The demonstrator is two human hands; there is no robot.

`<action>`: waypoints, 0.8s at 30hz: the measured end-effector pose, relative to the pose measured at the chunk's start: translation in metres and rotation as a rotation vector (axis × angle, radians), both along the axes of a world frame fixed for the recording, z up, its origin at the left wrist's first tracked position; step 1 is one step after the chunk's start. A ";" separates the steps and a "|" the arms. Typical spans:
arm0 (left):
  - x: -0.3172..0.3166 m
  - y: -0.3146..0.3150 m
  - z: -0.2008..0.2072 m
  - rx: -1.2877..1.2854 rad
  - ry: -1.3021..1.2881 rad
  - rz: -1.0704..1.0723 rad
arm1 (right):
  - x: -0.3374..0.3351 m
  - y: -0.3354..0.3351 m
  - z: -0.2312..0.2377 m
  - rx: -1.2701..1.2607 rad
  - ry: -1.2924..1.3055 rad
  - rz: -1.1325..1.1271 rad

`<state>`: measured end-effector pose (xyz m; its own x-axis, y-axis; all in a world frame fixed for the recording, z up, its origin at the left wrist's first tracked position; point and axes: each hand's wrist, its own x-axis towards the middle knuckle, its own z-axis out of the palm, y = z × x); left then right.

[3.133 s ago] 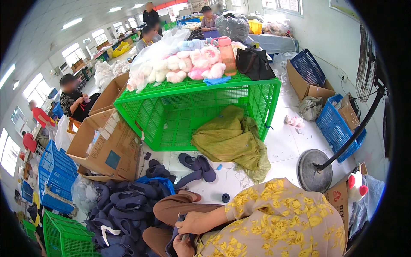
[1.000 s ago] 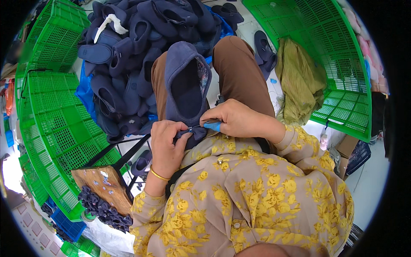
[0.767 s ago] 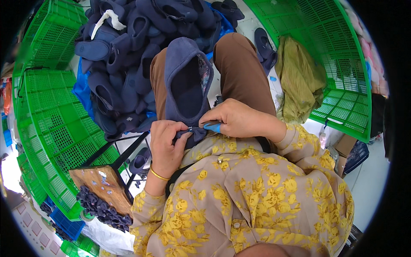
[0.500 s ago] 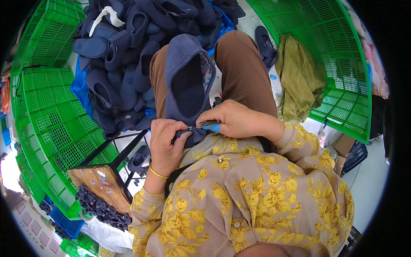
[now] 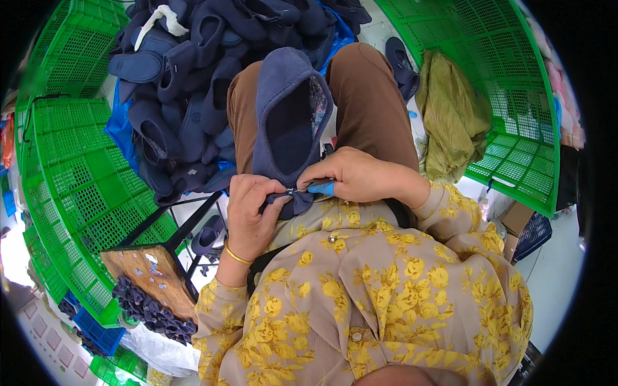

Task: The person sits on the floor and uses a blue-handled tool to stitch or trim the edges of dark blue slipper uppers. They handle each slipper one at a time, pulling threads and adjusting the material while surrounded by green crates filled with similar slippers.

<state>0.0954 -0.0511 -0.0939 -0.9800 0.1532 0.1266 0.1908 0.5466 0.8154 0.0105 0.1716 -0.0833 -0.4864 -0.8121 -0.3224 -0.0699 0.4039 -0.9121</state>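
A dark blue fleece slipper point(image 5: 288, 122) lies on my lap over brown trousers, its opening facing up and its heel toward me. My left hand point(image 5: 251, 215) pinches the heel edge of the slipper. My right hand point(image 5: 351, 175) grips a small blue-handled cutting tool point(image 5: 315, 188) whose metal tip touches the fabric between my two hands.
A heap of dark blue slippers point(image 5: 187, 83) lies on the floor ahead on the left. Green plastic crates point(image 5: 71, 186) stand at the left and a green crate point(image 5: 515, 96) at the right. An olive cloth point(image 5: 450, 122) lies beside my right knee. A wooden stool point(image 5: 151, 276) holds small dark pieces.
About three seconds ago the view looked out across the room; it has since dropped onto my lap. Over the last second both hands stay at the slipper's heel with only slight shifts.
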 end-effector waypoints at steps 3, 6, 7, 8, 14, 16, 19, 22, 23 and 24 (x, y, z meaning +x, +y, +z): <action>0.001 -0.001 -0.002 0.007 -0.001 0.004 | -0.001 0.001 -0.002 -0.019 -0.060 0.005; 0.001 0.000 -0.001 0.019 -0.010 0.011 | -0.002 0.001 -0.001 -0.013 -0.062 0.022; 0.001 0.000 -0.001 0.022 -0.011 0.009 | -0.001 0.000 -0.005 -0.030 -0.037 0.025; 0.000 0.000 -0.001 0.024 -0.012 0.008 | 0.000 0.000 -0.007 -0.047 -0.011 0.028; -0.001 0.000 -0.001 0.017 -0.007 -0.007 | 0.004 -0.005 -0.008 -0.006 -0.027 0.008; -0.001 0.000 -0.001 0.014 -0.007 -0.009 | 0.002 -0.004 -0.003 0.015 -0.029 0.025; -0.001 0.000 -0.001 0.009 -0.004 -0.009 | -0.003 0.000 0.004 0.029 0.001 0.054; -0.001 0.001 0.000 0.006 -0.005 -0.010 | -0.006 0.001 0.012 0.048 0.027 0.080; -0.001 0.001 0.000 0.002 -0.006 -0.011 | -0.006 0.001 0.013 0.057 0.033 0.087; -0.001 0.000 0.000 -0.001 -0.007 -0.013 | -0.005 0.000 0.012 0.040 0.050 0.077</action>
<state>0.0944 -0.0506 -0.0940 -0.9788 0.1661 0.1201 0.1926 0.5450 0.8160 0.0052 0.1718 -0.0718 -0.4393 -0.8346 -0.3324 -0.1472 0.4319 -0.8898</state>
